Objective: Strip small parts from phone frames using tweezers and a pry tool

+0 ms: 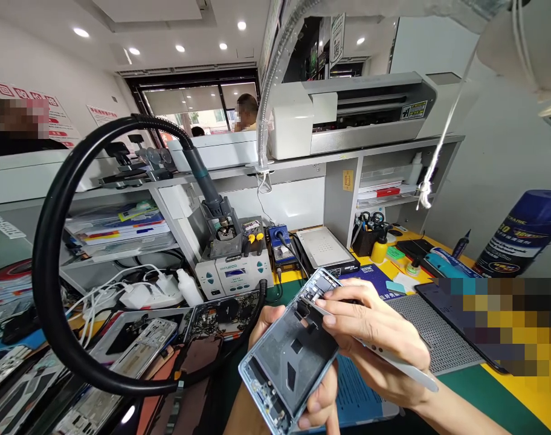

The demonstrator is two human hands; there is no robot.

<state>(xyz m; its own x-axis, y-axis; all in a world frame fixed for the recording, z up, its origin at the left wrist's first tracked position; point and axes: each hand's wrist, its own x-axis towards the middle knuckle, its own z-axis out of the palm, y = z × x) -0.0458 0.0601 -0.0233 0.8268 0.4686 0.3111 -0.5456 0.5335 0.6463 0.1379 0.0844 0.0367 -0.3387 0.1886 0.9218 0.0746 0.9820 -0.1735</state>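
Note:
My left hand (323,393) grips an opened phone frame (298,356) from below, its thumb on the left edge and its fingers wrapped round the right. The frame is tilted, with light blue edges, a dark grey inner plate and small parts at both ends. My right hand (379,332) is closed on a slim, flat metal tool (411,370) whose rounded end sticks out past the palm. The right fingertips touch the phone's upper part, close to a dark flex cable (302,309). The tool's tip is hidden by the fingers.
A black hose (44,260) loops up on the left from a hot-air station (232,272). Phone parts (139,356) crowd the left side. A blue pad (361,393) lies under my hands. Right are a grey mat (429,332) and spray can (520,235). People sit beyond the shelves.

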